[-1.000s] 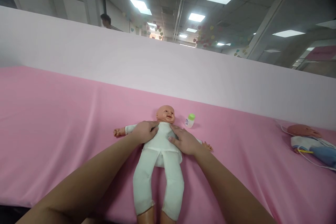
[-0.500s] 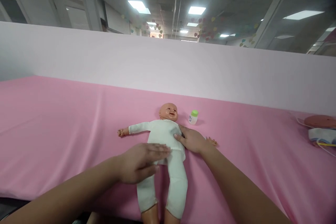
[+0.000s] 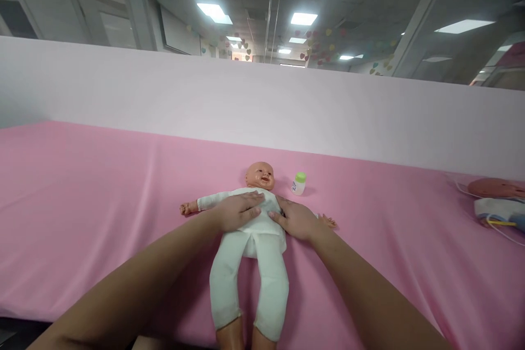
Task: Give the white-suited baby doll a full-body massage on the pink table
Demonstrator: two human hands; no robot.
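Note:
A baby doll in a white one-piece suit lies face up on the pink cloth, head away from me and arms spread. My left hand rests flat on its chest, fingers pointing right. My right hand lies flat on the doll's side and its left arm, fingers pointing toward the chest. Neither hand grips anything. A small white bottle with a green cap stands just right of the doll's head.
A second doll with a cable lies at the far right edge of the pink cloth. A pale partition rises behind the table. The table's near edge runs under my forearms.
My left hand moved from the doll's chest down to its hip, then back up onto the chest. My right hand stayed on the doll's side. The view shifted slightly.

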